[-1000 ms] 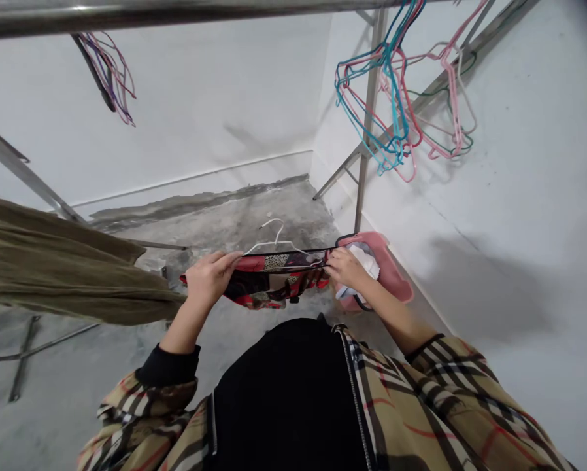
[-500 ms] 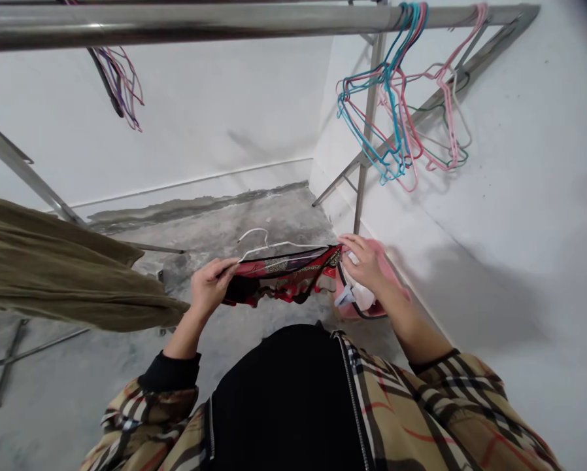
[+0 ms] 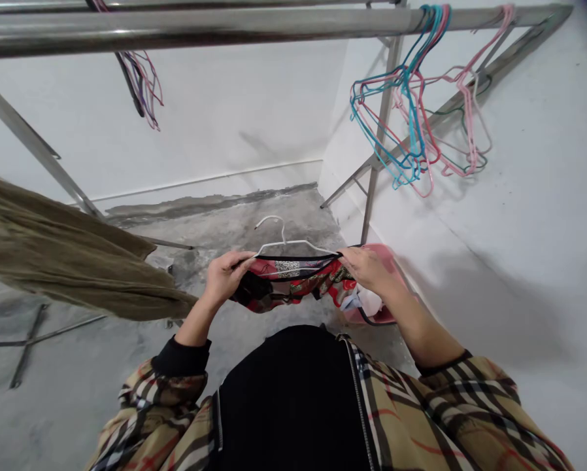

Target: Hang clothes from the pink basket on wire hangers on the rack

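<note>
A red, black and cream patterned garment (image 3: 293,282) is stretched between my two hands at waist height. My left hand (image 3: 226,276) is closed on its left end and my right hand (image 3: 367,267) is closed on its right end. A white wire hanger (image 3: 286,243) sits along the garment's top edge, its hook pointing up and away from me. Below my right hand stands a pink basin (image 3: 389,313) holding white cloth.
A steel rail (image 3: 200,26) crosses overhead, carrying several blue and pink wire hangers (image 3: 416,124) at the right and purple ones (image 3: 144,85) at the left. An olive cloth (image 3: 72,255) hangs at the left. White walls meet in a corner over a concrete floor (image 3: 254,222).
Both hands lifted the garment slightly and pulled it level and taut. The hanger's hook now stands over the middle. My view shifted a little to the left.
</note>
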Action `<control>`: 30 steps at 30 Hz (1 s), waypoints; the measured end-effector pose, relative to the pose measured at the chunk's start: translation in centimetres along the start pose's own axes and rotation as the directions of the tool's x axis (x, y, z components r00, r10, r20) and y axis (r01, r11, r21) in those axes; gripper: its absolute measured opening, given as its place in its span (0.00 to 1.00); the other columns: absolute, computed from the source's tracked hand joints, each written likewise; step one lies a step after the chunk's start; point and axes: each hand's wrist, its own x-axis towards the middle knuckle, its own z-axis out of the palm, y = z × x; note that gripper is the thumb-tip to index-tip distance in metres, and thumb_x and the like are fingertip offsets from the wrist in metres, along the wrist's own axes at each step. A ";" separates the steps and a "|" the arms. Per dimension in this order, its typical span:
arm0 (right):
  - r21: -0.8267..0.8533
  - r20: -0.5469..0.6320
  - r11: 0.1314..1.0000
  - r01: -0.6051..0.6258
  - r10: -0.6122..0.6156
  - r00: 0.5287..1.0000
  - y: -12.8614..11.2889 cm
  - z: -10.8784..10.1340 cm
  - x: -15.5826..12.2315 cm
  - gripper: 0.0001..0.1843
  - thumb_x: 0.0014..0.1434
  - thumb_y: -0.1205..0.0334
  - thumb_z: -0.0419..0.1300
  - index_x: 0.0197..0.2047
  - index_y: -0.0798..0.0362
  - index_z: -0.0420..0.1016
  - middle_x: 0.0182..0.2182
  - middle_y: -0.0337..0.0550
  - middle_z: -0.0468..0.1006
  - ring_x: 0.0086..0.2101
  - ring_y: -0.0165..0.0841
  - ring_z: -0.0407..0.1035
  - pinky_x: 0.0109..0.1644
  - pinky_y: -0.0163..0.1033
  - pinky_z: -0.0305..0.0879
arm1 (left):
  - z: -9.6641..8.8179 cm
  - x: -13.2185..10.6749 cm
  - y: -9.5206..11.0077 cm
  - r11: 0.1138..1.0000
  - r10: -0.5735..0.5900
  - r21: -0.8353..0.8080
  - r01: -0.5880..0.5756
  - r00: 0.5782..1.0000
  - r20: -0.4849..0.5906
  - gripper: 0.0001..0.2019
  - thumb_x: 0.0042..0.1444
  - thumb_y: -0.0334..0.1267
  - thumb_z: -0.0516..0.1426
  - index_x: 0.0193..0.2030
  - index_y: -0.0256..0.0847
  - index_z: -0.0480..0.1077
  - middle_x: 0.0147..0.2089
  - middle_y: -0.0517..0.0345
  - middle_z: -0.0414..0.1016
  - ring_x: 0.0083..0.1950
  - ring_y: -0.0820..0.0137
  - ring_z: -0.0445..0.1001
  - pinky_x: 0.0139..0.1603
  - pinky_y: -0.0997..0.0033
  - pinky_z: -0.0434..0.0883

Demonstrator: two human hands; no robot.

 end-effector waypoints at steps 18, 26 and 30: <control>-0.005 -0.322 0.999 -0.045 0.041 0.946 4.2 -2.2 -3.2 0.21 0.68 0.52 0.46 0.47 0.50 0.78 0.38 0.45 0.83 0.38 0.37 0.78 0.43 0.40 0.73 | -3.8 0.0 -6.2 0.961 -0.278 -0.064 0.270 0.931 -0.237 0.18 0.55 0.47 0.55 0.43 0.37 0.77 0.40 0.50 0.81 0.41 0.64 0.78 0.44 0.68 0.74; 0.060 -0.395 0.997 -0.055 0.074 0.916 1.6 -0.1 -2.1 0.19 0.67 0.55 0.48 0.47 0.54 0.77 0.38 0.49 0.83 0.36 0.37 0.78 0.41 0.39 0.73 | -0.7 0.1 -4.2 0.942 -0.276 -0.014 0.335 0.752 -0.599 0.19 0.55 0.42 0.57 0.53 0.38 0.70 0.54 0.45 0.72 0.57 0.60 0.69 0.55 0.59 0.68; 0.045 -0.408 0.992 -0.118 0.126 0.904 -1.8 1.1 -0.4 0.20 0.68 0.54 0.47 0.46 0.53 0.78 0.35 0.50 0.83 0.32 0.37 0.78 0.38 0.39 0.72 | 3.2 -0.6 0.3 0.886 -0.356 -0.404 0.226 0.890 -0.284 0.15 0.58 0.44 0.55 0.49 0.40 0.68 0.39 0.53 0.72 0.39 0.69 0.72 0.44 0.67 0.71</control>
